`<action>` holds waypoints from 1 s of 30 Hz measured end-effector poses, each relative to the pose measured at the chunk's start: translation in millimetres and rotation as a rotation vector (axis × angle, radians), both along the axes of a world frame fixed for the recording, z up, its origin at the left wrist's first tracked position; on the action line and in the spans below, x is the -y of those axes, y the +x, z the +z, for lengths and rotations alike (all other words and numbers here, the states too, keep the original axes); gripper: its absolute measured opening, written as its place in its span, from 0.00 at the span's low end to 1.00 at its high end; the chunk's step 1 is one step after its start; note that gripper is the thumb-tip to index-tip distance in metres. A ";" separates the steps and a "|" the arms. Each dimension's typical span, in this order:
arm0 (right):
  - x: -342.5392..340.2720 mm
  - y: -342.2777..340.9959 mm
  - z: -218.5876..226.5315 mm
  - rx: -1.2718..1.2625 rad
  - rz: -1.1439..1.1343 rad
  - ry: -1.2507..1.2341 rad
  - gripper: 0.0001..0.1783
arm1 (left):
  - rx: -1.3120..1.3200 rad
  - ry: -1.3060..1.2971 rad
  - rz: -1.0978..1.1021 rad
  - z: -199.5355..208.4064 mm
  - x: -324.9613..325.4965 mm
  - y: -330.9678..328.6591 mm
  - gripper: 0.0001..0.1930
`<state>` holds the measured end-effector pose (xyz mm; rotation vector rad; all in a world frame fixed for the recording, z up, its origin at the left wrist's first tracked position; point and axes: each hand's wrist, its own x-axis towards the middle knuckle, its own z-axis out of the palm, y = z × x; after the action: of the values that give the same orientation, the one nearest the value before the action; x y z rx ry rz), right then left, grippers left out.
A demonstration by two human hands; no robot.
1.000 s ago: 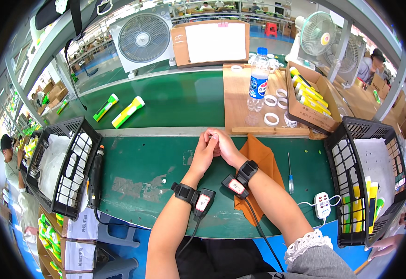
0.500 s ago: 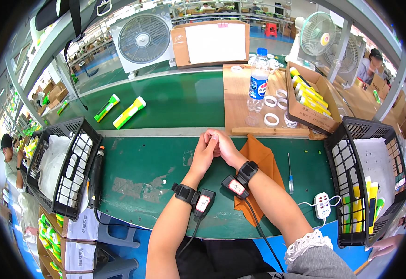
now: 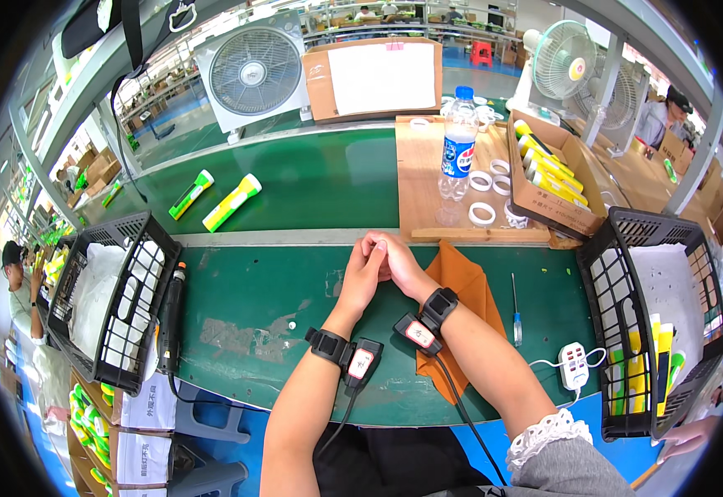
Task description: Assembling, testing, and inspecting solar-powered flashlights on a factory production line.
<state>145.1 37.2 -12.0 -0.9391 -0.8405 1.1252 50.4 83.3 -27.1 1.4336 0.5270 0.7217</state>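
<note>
Over the green worktable (image 3: pixel 237 286), my left hand (image 3: pixel 364 275) and my right hand (image 3: pixel 403 267) are clasped together near the far edge. Their fingers are curled against each other, and no object shows between them. The inner sides of both palms are hidden. Each wrist wears a black strap with a small cabled box. An orange cloth (image 3: pixel 463 286) lies partly beneath my right forearm. To its right rests a thin screwdriver (image 3: pixel 517 323) with a blue handle. Beyond my hands, two yellow, green and white flashlights (image 3: pixel 231 204) (image 3: pixel 191 195) lie on a green belt (image 3: pixel 320 178).
Black crates stand left (image 3: pixel 88 356) and right (image 3: pixel 626 331); the right one holds flashlights. A black power screwdriver (image 3: pixel 172 319) lies beside the left crate. A bottle (image 3: pixel 458 153), white rings (image 3: pixel 482 214) and a carton of flashlights (image 3: pixel 535 211) occupy the wooden board. A white USB charger (image 3: pixel 573 364) sits right.
My hands stay clasped in the same place. The two flashlights on the belt have shifted very slightly right. At the far right, a person's head has turned downward.
</note>
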 end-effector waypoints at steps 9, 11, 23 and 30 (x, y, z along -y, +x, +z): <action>0.5 -2.4 2.5 -0.018 -0.012 -0.002 0.17 | -0.002 0.015 -0.006 -1.8 -1.8 -0.8 0.21; 0.4 -1.5 2.1 0.011 -0.014 0.010 0.17 | 0.006 0.013 -0.010 -2.9 -2.1 -0.2 0.21; -2.3 -0.1 -2.8 -0.002 -0.019 0.021 0.17 | -0.012 0.000 -0.016 2.3 0.6 -0.7 0.22; -1.7 -0.9 -1.1 0.009 -0.017 0.015 0.17 | -0.014 -0.001 -0.004 1.9 0.8 -1.3 0.22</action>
<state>144.1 38.9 -13.1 -0.9382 -0.8459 1.0997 49.1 82.5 -25.2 1.4390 0.5351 0.7081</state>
